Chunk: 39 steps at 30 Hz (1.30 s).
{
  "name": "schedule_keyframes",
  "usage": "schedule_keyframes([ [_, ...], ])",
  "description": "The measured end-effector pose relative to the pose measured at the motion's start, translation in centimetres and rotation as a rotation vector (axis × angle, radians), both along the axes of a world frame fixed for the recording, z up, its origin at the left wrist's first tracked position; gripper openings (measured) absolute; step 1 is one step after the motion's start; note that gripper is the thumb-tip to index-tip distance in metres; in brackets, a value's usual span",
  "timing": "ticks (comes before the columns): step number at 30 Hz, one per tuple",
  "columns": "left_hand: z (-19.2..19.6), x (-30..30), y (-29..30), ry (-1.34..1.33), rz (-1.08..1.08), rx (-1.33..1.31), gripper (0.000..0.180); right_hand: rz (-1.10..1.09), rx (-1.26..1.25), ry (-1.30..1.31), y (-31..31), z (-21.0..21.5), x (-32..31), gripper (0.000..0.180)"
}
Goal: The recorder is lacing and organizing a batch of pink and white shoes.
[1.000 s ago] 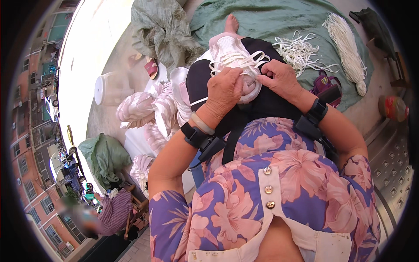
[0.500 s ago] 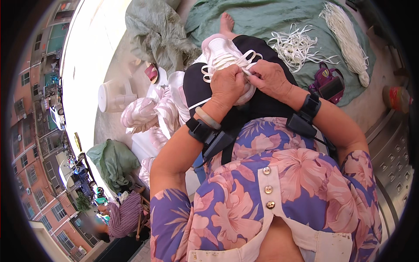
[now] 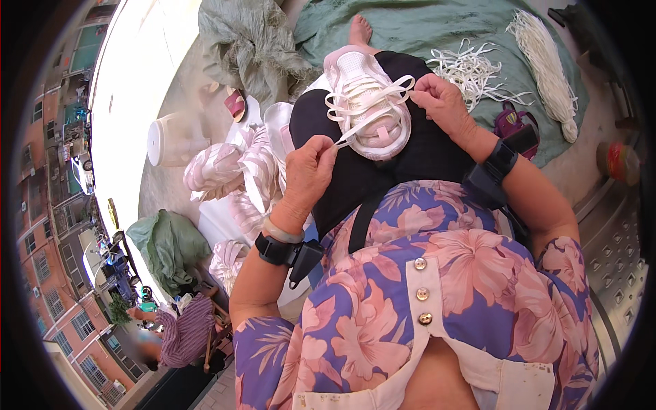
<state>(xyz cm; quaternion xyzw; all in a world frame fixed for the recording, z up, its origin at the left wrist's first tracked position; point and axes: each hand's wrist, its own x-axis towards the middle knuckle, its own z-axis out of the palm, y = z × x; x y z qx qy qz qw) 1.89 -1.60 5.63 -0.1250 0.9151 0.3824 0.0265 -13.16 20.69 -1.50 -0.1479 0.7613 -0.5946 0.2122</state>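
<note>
While the shoe lies sole-down on the person's black-clad lap, toe pointing away, loose things ring it on every side. A heap of white laces sprawls on the green cloth just beyond the right hand, and a thicker bundle of the same laces lies further right on that cloth. A small purple bag sits near the right forearm. To the left, pink-and-white shoes are piled beside the lap, with a white tub and a grey sack past them, and a green bag nearer the ledge. A red-capped jar stands at the far right. Nothing blocks the shoe; only its own lace crosses the upper.

The left hand is closed, thumb and fingers pinched on the end of a white lace that runs taut to the shoe's tongue. The right hand is curled against the shoe's right edge, fingertips shut on a loop of the lace near the eyelets. Both wrists wear black bands.

The person sits on a concrete rooftop floor in strong sunlight; a ribbed metal plate shows at the right, and brick buildings and a street lie far below on the left.
</note>
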Motion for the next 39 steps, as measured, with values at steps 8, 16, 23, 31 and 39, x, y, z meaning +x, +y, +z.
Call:
schedule_keyframes([
  [8, -1.1, -2.5, -1.1, 0.312, 0.075, -0.071, 0.011, -0.160, -0.075, 0.221, -0.7, -1.1, -0.9, 0.020],
  [16, -0.8, -4.7, 0.7, 0.433, -0.246, -0.509, 0.027, 0.134, 0.218, 1.106, -3.3, 3.4, -0.4, 0.023],
  [23, -2.5, -6.1, 1.8, 0.467, -0.304, -0.564, 0.019, 0.260, 0.176, 1.072, -4.8, 1.8, 0.1, 0.016],
  [31, -2.4, -6.0, 2.0, 0.586, -0.398, -0.726, 0.012, 0.240, 0.186, 1.028, -4.6, 1.6, 0.0, 0.011],
  [39, -2.4, -4.6, -0.1, 0.565, -0.185, -0.521, 0.007, 0.167, 0.003, 0.601, -1.1, 0.4, -0.9, 0.006],
])
